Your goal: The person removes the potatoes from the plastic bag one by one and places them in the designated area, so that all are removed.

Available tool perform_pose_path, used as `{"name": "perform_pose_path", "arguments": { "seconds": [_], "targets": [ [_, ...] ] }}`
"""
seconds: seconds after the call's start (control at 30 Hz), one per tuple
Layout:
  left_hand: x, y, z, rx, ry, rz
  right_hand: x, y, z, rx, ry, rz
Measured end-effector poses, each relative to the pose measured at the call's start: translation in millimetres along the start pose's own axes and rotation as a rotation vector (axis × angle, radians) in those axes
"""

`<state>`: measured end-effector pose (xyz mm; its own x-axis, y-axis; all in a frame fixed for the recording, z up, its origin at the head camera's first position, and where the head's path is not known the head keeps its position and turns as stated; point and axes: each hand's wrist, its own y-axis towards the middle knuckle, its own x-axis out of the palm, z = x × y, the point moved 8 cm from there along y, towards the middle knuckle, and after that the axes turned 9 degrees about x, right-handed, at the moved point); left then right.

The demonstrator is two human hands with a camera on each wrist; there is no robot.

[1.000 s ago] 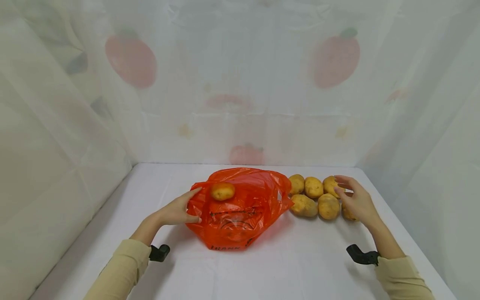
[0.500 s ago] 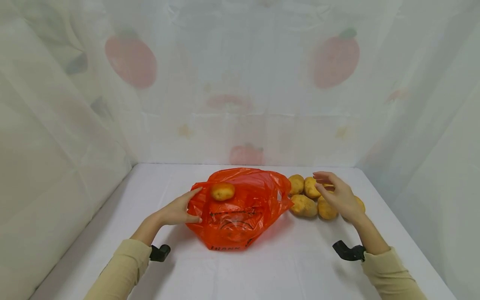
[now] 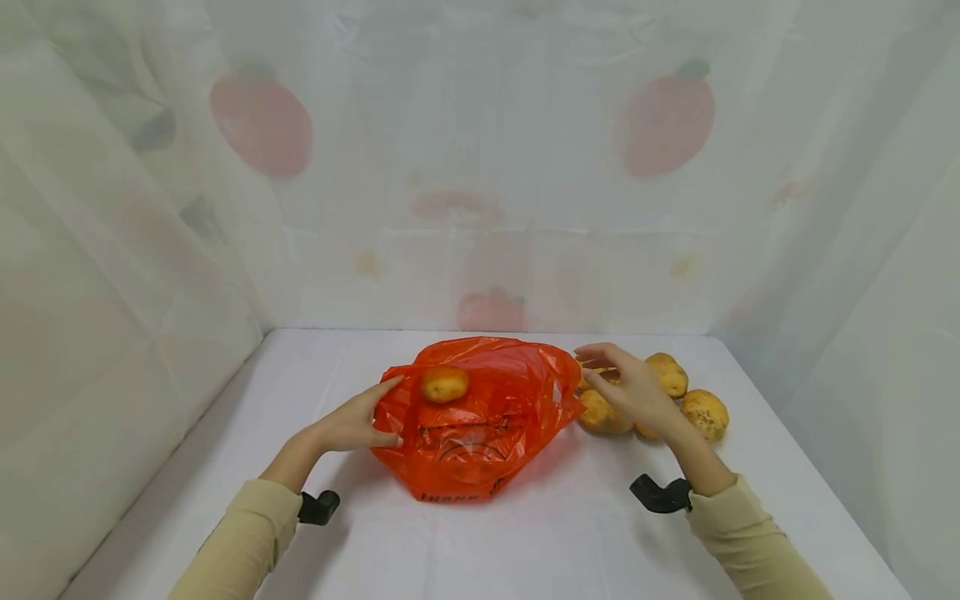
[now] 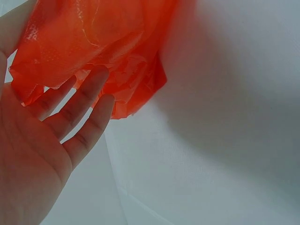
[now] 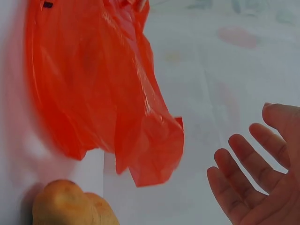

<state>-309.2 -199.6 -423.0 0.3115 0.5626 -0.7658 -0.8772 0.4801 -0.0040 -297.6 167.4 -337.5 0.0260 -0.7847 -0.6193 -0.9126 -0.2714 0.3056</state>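
A red plastic bag [image 3: 480,450] with black print lies spread on the table, its mouth gaping. One potato [image 3: 445,384] rests on the red plastic within that mouth. My left hand [image 3: 356,423] is at the bag's left edge, thumb and fingers apart, and in the left wrist view the red film lies against its loosely straight fingers. Beside the bag's right edge, my right hand [image 3: 636,393] hovers over some potatoes [image 3: 604,414], hiding part of them. Its fingers are spread and hold nothing; the right wrist view shows a gap between this hand [image 5: 267,183] and the bag.
Two more potatoes sit to the right, one at the back [image 3: 667,375] and one nearer [image 3: 705,415]. A white cloth covers the table [image 3: 540,550]. Pale curtains with faded fruit prints enclose the back and both sides. Each wrist bears a black camera mount.
My right hand has moved left over the potatoes to the bag's right edge, uncovering the rightmost ones. My left hand, the bag and the potato in it have stayed put.
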Motion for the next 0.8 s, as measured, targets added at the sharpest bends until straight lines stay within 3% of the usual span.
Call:
{"name": "perform_pose_path", "arguments": {
  "seconds": [0.27,0.53,0.8],
  "targets": [
    [0.5,1.3,-0.2,0.013,0.012,-0.001,25.5,13.3,-14.8,-0.034,0.035,-0.075],
    [0.2,0.1,0.6,0.005,0.009,-0.008,46.1,26.5,-23.9,0.004,0.093,-0.157],
    [-0.7,0.4,4.0,0.013,0.015,-0.009,56.3,43.0,-37.8,-0.013,0.060,-0.190]
  ]
}}
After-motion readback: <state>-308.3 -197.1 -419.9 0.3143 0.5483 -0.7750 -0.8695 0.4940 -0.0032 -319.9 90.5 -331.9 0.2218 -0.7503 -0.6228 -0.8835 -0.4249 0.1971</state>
